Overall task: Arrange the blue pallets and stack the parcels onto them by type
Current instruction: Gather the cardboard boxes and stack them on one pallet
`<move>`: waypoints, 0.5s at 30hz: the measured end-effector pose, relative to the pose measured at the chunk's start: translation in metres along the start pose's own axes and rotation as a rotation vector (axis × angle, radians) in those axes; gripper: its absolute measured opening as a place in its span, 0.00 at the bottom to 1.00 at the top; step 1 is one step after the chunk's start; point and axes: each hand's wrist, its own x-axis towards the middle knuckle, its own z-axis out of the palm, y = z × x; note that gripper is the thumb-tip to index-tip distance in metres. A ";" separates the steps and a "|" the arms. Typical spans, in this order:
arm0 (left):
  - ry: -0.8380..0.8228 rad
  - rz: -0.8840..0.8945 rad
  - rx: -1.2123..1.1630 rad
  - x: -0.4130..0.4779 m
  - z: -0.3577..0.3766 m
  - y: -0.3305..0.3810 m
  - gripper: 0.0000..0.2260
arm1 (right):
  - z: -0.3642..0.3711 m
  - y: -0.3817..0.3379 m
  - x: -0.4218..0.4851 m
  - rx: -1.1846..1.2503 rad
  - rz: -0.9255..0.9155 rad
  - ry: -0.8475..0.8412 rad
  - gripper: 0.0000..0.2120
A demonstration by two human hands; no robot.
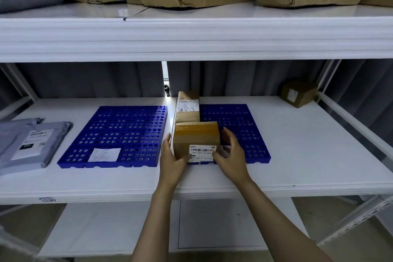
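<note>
Left grip, right grip clasping taped box at front edge of pallet

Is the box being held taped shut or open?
Shut. Glossy tape covers the closed top of the box; the left hand and right hand grip its sides.

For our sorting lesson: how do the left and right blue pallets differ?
The left pallet carries only a white slip; the right pallet bears a cardboard box, held by the left hand and right hand. The left pallet shows whole; the right pallet is partly covered. Both are blue, perforated, flat on the shelf.
</note>
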 end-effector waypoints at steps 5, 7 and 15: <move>0.168 0.099 0.208 -0.020 0.009 0.011 0.39 | -0.007 -0.001 -0.010 -0.102 -0.042 0.069 0.37; 0.176 0.162 0.282 -0.027 0.013 0.019 0.38 | -0.010 -0.004 -0.013 -0.127 -0.074 0.075 0.37; 0.096 0.331 0.567 -0.047 0.013 0.042 0.34 | -0.021 -0.028 -0.029 -0.346 -0.296 0.080 0.35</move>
